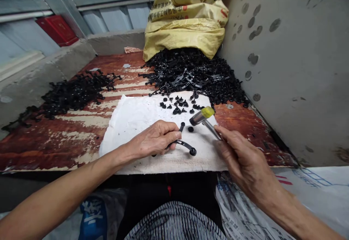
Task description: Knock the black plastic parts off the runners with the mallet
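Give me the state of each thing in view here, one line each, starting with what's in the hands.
left hand, closed around the plastic piece
black plastic piece, curved, held just over the cloth
right hand, gripping the mallet's metal handle
yellow-tipped mallet, tilted, head over the cloth
white cloth, lying on the board, ragged-edged, scattered with small black parts
board, rust-stained, paint peeling
black parts heap, piled against the sack
yellow woven sack, slumped, top folded over

left hand [154,139] curled closed, right hand [241,156] pinching
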Demonstrator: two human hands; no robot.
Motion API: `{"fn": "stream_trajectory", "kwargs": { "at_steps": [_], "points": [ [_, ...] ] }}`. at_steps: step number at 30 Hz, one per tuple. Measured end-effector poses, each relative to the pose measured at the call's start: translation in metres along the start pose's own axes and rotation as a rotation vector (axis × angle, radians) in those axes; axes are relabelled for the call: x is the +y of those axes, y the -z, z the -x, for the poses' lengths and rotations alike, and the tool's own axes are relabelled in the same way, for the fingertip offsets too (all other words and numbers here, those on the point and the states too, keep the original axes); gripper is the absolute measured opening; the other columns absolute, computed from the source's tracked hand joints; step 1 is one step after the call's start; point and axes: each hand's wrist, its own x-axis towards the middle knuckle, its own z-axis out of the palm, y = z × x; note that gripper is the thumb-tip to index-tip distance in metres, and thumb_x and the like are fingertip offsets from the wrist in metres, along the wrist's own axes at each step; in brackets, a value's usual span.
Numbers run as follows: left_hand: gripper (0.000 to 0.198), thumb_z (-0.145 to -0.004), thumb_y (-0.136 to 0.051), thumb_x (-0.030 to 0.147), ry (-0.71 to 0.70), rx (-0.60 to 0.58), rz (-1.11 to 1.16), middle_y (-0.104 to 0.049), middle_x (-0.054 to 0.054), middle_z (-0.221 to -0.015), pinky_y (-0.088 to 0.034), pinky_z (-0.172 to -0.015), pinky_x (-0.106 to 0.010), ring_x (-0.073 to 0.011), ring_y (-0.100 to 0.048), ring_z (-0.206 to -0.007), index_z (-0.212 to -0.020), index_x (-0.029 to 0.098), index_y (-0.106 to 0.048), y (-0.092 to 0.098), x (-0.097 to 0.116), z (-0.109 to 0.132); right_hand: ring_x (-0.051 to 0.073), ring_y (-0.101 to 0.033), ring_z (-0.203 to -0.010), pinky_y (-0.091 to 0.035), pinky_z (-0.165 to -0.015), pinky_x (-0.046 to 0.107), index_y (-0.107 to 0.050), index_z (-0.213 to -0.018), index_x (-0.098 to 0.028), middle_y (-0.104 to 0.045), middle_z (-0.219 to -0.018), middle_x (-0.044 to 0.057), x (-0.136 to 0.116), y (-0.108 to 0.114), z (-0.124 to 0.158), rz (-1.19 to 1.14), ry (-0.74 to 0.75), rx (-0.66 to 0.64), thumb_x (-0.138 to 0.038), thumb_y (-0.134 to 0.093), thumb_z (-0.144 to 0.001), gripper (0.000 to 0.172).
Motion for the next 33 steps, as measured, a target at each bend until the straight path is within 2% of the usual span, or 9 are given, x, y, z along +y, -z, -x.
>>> {"fn": "stream_trajectory", "kwargs": {
  "at_steps": [5,10,13,20,28,33],
  "points": [
    [0.019,-0.089,-0.05,0.031,-0.014,-0.095,0.023,-0.054,0.005,-0.059,-0.023,-0.033,-0.015,-0.0022,-0.038,-0.036,-0.078,0.015,-0.055,0.001,0.003,-0.012,0.025,-0.071,-0.099,-0.059,-0.083,0.04,-0.059,-0.124,-0.02,-0.072,-0.11,0.013,0.006,0.005,0.011,-0.065,-0.125,0.01,-0.019,-0.049,-0.094,0.032],
    [0.017,-0.088,-0.05,0.028,-0.009,-0.121,0.044,-0.053,0.005,-0.056,-0.024,-0.034,-0.015,-0.0032,-0.039,-0.037,-0.078,0.015,-0.055,0.0,0.004,-0.02,0.026,-0.071,-0.1,-0.059,-0.086,0.043,-0.062,-0.121,-0.018,-0.073,-0.113,0.014,0.002,0.005,0.014,-0.108,-0.212,0.002,-0.022,-0.05,-0.094,0.03],
    [0.018,-0.089,-0.049,0.026,0.007,-0.107,0.049,-0.052,0.005,-0.055,-0.023,-0.034,-0.015,-0.0029,-0.038,-0.037,-0.077,0.015,-0.055,0.0,0.005,-0.019,0.025,-0.071,-0.1,-0.059,-0.085,0.043,-0.062,-0.121,-0.02,-0.073,-0.111,0.012,0.002,0.004,0.014,-0.131,-0.216,0.013,-0.021,-0.05,-0.093,0.03],
    [0.024,-0.092,-0.047,0.033,-0.018,-0.117,-0.011,-0.05,0.005,-0.055,-0.022,-0.035,-0.017,-0.0032,-0.035,-0.037,-0.078,0.015,-0.055,0.001,0.002,-0.019,0.025,-0.07,-0.101,-0.059,-0.085,0.04,-0.061,-0.12,-0.014,-0.073,-0.111,0.016,0.003,0.004,0.015,-0.126,-0.213,0.002,-0.022,-0.049,-0.095,0.03],
    [0.026,-0.092,-0.048,0.037,-0.037,-0.14,-0.013,-0.049,0.005,-0.055,-0.021,-0.036,-0.018,-0.0041,-0.034,-0.037,-0.077,0.017,-0.054,0.003,-0.005,-0.022,0.025,-0.07,-0.102,-0.058,-0.087,0.042,-0.061,-0.122,-0.019,-0.073,-0.113,0.012,0.003,0.005,0.015,-0.13,-0.22,0.0,-0.023,-0.05,-0.095,0.03],
    [0.029,-0.092,-0.048,0.037,-0.035,-0.129,-0.035,-0.047,0.005,-0.051,-0.021,-0.036,-0.019,-0.004,-0.032,-0.037,-0.072,0.017,-0.053,0.002,-0.004,-0.024,0.025,-0.071,-0.1,-0.06,-0.085,0.042,-0.061,-0.122,-0.019,-0.073,-0.111,0.013,0.002,0.007,0.014,-0.114,-0.199,-0.019,-0.022,-0.049,-0.094,0.03]
  ]
}}
